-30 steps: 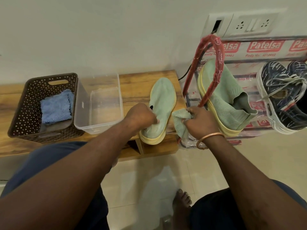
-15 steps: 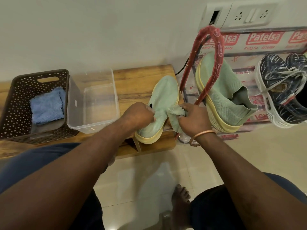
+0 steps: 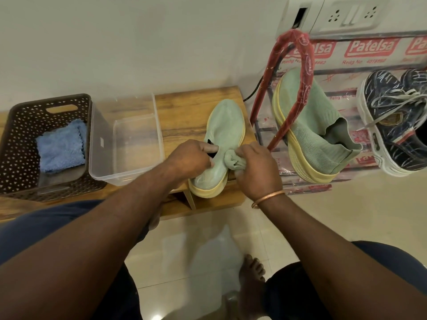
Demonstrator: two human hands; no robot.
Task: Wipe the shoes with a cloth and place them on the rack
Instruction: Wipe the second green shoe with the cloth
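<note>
A pale green slip-on shoe [image 3: 225, 125] with a yellow sole lies on the low wooden bench [image 3: 184, 112], toe pointing away from me. My left hand [image 3: 193, 159] grips its heel and collar. My right hand [image 3: 255, 167] holds a bunched green cloth [image 3: 232, 159] pressed against the shoe's right side near the collar. The matching green shoe [image 3: 309, 125] stands tilted on the rack [image 3: 293, 65], which has a red wrapped frame, to the right.
A clear plastic tub [image 3: 129, 139] and a brown perforated basket [image 3: 18, 139] holding a blue cloth [image 3: 61, 147] stand on the bench's left. Dark patterned sneakers [image 3: 392, 116] sit further right on the rack. Wall sockets [image 3: 351, 15] above. My bare foot [image 3: 250, 282] on the tiled floor.
My right hand has carried the cloth leftward from beside the shoe onto its upper near the collar. My left hand has kept hold of the heel.
</note>
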